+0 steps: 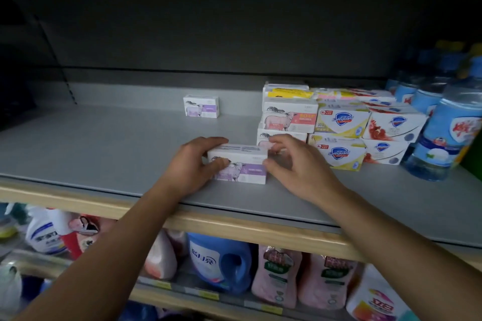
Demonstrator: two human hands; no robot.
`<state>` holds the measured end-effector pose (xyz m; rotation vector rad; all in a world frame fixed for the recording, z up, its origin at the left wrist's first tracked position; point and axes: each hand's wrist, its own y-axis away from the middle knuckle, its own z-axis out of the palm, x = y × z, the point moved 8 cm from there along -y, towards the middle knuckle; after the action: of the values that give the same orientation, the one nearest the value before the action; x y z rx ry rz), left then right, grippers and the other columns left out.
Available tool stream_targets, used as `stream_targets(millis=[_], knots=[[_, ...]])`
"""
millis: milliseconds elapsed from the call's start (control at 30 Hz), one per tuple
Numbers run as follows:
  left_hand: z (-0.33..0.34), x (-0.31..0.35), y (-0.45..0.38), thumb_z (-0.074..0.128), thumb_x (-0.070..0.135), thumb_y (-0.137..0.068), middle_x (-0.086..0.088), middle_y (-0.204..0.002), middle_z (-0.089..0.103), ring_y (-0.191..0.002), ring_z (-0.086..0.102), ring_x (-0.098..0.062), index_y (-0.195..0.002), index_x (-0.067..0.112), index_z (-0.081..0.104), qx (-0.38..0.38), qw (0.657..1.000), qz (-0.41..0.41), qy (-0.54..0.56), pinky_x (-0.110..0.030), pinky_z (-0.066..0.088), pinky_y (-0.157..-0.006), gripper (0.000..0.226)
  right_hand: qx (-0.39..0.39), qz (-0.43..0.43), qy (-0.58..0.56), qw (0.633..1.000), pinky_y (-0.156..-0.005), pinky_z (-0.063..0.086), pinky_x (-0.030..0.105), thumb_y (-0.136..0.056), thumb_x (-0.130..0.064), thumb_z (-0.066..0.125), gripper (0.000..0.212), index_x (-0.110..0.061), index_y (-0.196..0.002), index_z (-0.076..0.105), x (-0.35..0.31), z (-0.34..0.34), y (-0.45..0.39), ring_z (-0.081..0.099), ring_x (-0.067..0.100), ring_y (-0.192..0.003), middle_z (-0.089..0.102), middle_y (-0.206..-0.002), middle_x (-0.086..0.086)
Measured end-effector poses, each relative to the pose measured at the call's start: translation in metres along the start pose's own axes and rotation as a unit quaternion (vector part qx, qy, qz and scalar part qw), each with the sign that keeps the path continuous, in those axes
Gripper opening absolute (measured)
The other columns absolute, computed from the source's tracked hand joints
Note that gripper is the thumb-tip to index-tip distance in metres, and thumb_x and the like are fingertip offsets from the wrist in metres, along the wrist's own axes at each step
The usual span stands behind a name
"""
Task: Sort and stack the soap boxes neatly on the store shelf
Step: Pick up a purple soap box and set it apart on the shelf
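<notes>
A white and purple soap box point(243, 164) with a sheep picture stands on the grey shelf point(104, 148) near its front. My left hand point(193, 164) grips its left end, thumb on the front face. My right hand point(294, 164) holds its right end with curled fingers. A second purple soap box point(201, 106) stands alone further back. Right of my hands, pink sheep soap boxes point(288, 118) are stacked, the lower one partly hidden by my right hand. Beside them stand stacked yellow Safeguard boxes point(340, 135) and red and white Safeguard boxes point(391, 135).
Blue-labelled clear bottles point(443, 125) crowd the shelf's right end. The shelf's wooden front edge point(234, 227) runs below my wrists. Detergent jugs and pink refill pouches point(276, 276) fill the lower shelf. The left half of the grey shelf holds nothing.
</notes>
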<state>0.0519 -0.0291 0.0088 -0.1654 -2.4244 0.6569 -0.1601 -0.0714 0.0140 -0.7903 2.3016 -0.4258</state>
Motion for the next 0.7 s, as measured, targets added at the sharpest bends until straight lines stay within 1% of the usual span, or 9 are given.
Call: stream_targets(millis=[67, 133, 233, 300, 367, 433, 567, 633, 700], knots=[[-0.009, -0.016, -0.003, 0.073, 0.022, -0.086, -0.005, -0.122, 0.064, -0.11, 0.06, -0.02, -0.128, 0.02, 0.063, 0.017, 0.999, -0.019, -0.023, -0.02, 0.04, -0.094, 0.044, 0.071, -0.043, 0.074, 0.994, -0.09, 0.039, 0.031, -0.086, -0.039, 0.068, 0.045, -0.019, -0.125, 0.059, -0.012, -0.014, -0.011, 0.054, 0.021, -0.11, 0.063, -0.122, 0.0], [-0.02, -0.031, -0.007, 0.072, 0.018, -0.085, -0.01, -0.123, 0.063, -0.111, 0.059, -0.026, -0.127, 0.017, 0.064, 0.051, 0.996, -0.043, -0.052, -0.023, 0.039, -0.096, 0.043, 0.125, -0.076, 0.14, 0.979, -0.098, 0.037, 0.037, -0.083, -0.035, 0.07, 0.047, -0.014, -0.124, 0.061, -0.023, -0.023, -0.024, 0.05, 0.028, -0.115, 0.06, -0.126, 0.004], [-0.03, -0.035, -0.01, 0.071, 0.01, -0.084, -0.015, -0.133, 0.054, -0.118, 0.052, -0.035, -0.125, 0.016, 0.066, 0.11, 0.986, -0.05, -0.119, -0.029, 0.038, -0.1, 0.042, 0.122, -0.063, 0.243, 0.96, -0.111, 0.029, 0.045, -0.084, -0.038, 0.063, 0.057, -0.015, -0.135, 0.054, -0.024, -0.019, -0.046, 0.04, 0.032, -0.129, 0.051, -0.138, 0.006], [-0.019, -0.02, -0.009, 0.071, 0.021, -0.084, -0.013, -0.137, 0.051, -0.123, 0.045, -0.037, -0.13, 0.023, 0.062, 0.099, 0.976, 0.003, -0.192, -0.042, 0.041, -0.102, 0.047, 0.101, -0.035, 0.285, 0.953, -0.115, 0.019, 0.047, -0.085, -0.041, 0.057, 0.063, -0.017, -0.141, 0.045, -0.018, -0.01, -0.055, 0.033, 0.031, -0.135, 0.044, -0.145, 0.003], [-0.002, -0.007, -0.004, 0.064, 0.041, -0.082, -0.006, -0.136, 0.053, -0.125, 0.043, -0.036, -0.137, 0.029, 0.055, 0.054, 0.966, 0.049, -0.249, -0.046, 0.043, -0.101, 0.056, 0.09, -0.016, 0.295, 0.951, -0.116, 0.015, 0.049, -0.085, -0.042, 0.057, 0.067, -0.018, -0.145, 0.04, -0.013, -0.001, -0.059, 0.029, 0.03, -0.138, 0.039, -0.149, 0.003], [0.003, -0.009, -0.001, 0.057, 0.049, -0.083, -0.003, -0.137, 0.052, -0.127, 0.042, -0.034, -0.141, 0.029, 0.05, 0.036, 0.965, 0.054, -0.256, -0.046, 0.043, -0.102, 0.062, 0.107, -0.016, 0.289, 0.951, -0.116, 0.015, 0.051, -0.083, -0.039, 0.058, 0.067, -0.016, -0.144, 0.041, -0.01, 0.004, -0.059, 0.03, 0.031, -0.138, 0.04, -0.149, 0.004], [-0.007, -0.028, -0.019, 0.067, 0.03, -0.087, -0.007, -0.131, 0.058, -0.121, 0.048, -0.038, -0.135, 0.025, 0.058, 0.065, 0.969, 0.052, -0.231, -0.045, 0.046, -0.1, 0.049, 0.152, -0.026, 0.278, 0.948, -0.115, 0.018, 0.052, -0.079, -0.033, 0.061, 0.065, -0.014, -0.139, 0.048, -0.009, 0.003, -0.058, 0.035, 0.034, -0.135, 0.046, -0.144, 0.006], [-0.006, -0.045, -0.039, 0.067, 0.029, -0.088, -0.009, -0.131, 0.058, -0.12, 0.047, -0.039, -0.135, 0.024, 0.058, 0.058, 0.968, 0.033, -0.241, -0.043, 0.044, -0.101, 0.048, 0.167, -0.028, 0.264, 0.949, -0.114, 0.019, 0.051, -0.078, -0.032, 0.061, 0.064, -0.014, -0.138, 0.049, -0.01, 0.003, -0.057, 0.036, 0.034, -0.135, 0.047, -0.143, 0.006], [-0.002, -0.065, -0.06, 0.066, 0.032, -0.088, -0.01, -0.137, 0.054, -0.125, 0.041, -0.039, -0.14, 0.025, 0.053, 0.037, 0.968, 0.001, -0.249, -0.041, 0.037, -0.106, 0.054, 0.178, -0.032, 0.256, 0.95, -0.114, 0.021, 0.051, -0.078, -0.032, 0.061, 0.064, -0.014, -0.138, 0.05, -0.01, 0.003, -0.057, 0.036, 0.034, -0.135, 0.048, -0.142, 0.006]])
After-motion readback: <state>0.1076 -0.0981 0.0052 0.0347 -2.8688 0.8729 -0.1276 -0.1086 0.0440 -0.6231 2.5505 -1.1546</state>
